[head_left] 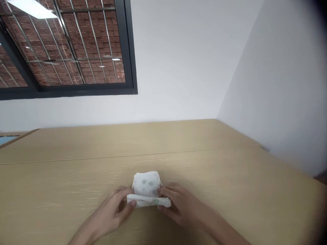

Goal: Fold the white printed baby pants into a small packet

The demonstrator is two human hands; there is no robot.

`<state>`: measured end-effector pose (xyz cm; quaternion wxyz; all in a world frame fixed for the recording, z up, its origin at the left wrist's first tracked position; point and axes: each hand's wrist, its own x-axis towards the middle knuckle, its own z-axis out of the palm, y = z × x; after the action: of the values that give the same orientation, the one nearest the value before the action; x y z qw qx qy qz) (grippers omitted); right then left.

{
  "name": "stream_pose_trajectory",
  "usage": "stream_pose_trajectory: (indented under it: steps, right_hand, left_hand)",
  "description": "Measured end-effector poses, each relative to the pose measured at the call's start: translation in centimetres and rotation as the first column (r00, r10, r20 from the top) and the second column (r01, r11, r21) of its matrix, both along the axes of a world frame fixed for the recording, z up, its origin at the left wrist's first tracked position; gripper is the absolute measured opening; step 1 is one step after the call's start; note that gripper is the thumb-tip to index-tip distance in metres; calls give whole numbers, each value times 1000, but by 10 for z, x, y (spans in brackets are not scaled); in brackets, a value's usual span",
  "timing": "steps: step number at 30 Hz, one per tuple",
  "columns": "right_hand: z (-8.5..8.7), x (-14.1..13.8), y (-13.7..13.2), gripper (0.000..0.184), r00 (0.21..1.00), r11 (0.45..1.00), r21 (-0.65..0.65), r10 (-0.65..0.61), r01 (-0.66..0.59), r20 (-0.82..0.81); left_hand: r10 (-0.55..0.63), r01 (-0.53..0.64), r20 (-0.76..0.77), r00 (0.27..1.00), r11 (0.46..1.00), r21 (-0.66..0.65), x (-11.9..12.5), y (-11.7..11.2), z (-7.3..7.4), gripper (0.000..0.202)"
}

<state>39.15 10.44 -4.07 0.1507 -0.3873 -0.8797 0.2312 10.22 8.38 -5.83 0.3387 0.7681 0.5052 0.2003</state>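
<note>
left hand in from lower left, thumb and fingers pinching the left end of a white printed piece. right hand angled in from lower right, pinching the other end. piece on the tabletop, near edge rolled, flat part beyond.

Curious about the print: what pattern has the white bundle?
The white bundle bears scattered greyish-green motifs, one diamond-like, best seen in the head view.
</note>
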Motion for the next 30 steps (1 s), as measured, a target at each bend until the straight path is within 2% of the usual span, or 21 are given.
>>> stream_pose_trajectory:
  steps: [3,5,8,12,16,20,22,24,26,27,30]
  right_hand:
    - [5,-3,-2,25,998,994,-100,-42,38,-40]
    - [2,-5,0,27,993,986,-141,-99,89,-68]
    - [-10,-8,5,28,972,974,-188,-161,128,-173]
    - [-28,-13,13,31,907,966,-248,-170,76,-385]
    - [-44,-20,19,33,882,953,-230,-276,199,-381]
    - [-59,-26,23,33,876,927,-143,-374,346,-306]
    - [-64,-29,22,31,882,922,17,-366,388,-297]
    - [-65,-32,19,30,900,886,241,-322,396,-293]
    - [-61,-36,13,36,942,856,410,-233,316,-240]
    - [-58,-39,9,42,968,861,449,-169,237,-187]
    - [-48,-46,0,61,1000,920,392,21,-18,-2]
  left_hand:
    - [21,-20,41,999,999,-29,6,-4,3,37]
    - [31,-29,59,998,999,-35,7,-3,0,38]
    - [63,-64,24,998,998,7,7,0,-7,37]
    - [143,-139,-66,987,988,67,8,6,-16,36]
    - [231,-210,-170,958,969,132,11,9,-25,31]
    - [306,-261,-202,930,940,222,13,9,-38,27]
    - [376,-301,-150,914,879,371,15,9,-47,29]
    - [404,-297,-80,911,779,553,18,8,-55,33]
    - [358,-233,-44,933,690,686,23,5,-60,35]
    - [313,-182,-51,948,667,723,26,3,-62,37]
    - [198,-17,-143,970,639,769,38,-3,-66,58]
